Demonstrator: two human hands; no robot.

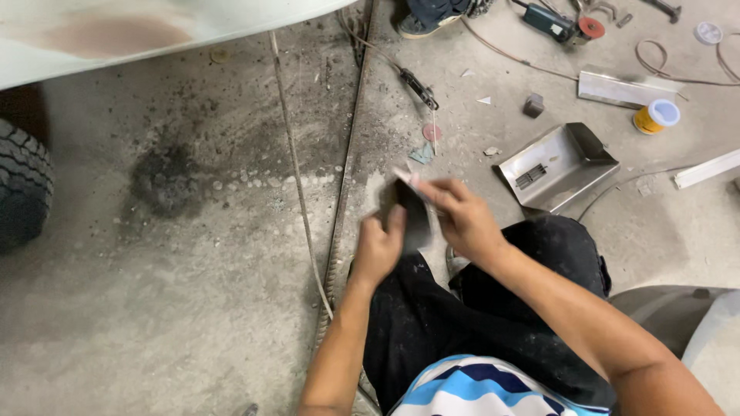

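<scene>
Concrete floor (193,308) below; both hands, left hand (378,250) & right hand (462,219), grip dark sanding sheet (412,212).

I crouch on the floor (193,308) with my left grip (378,250) and right grip (462,219) together before my knees, a folded sheet (410,212) between them. A hose (297,177) and a rod (348,146) run side by side from near to far just left of my grips. Far left stands a tyre (23,192) under a body panel (116,35). Right of my grips lies a metal tray (559,166); beyond it a small block (533,105), a metal strip (620,88) and a can (656,116). At the far edge lies a grinder (559,23), with another person's shoe (432,19) to its left.
</scene>
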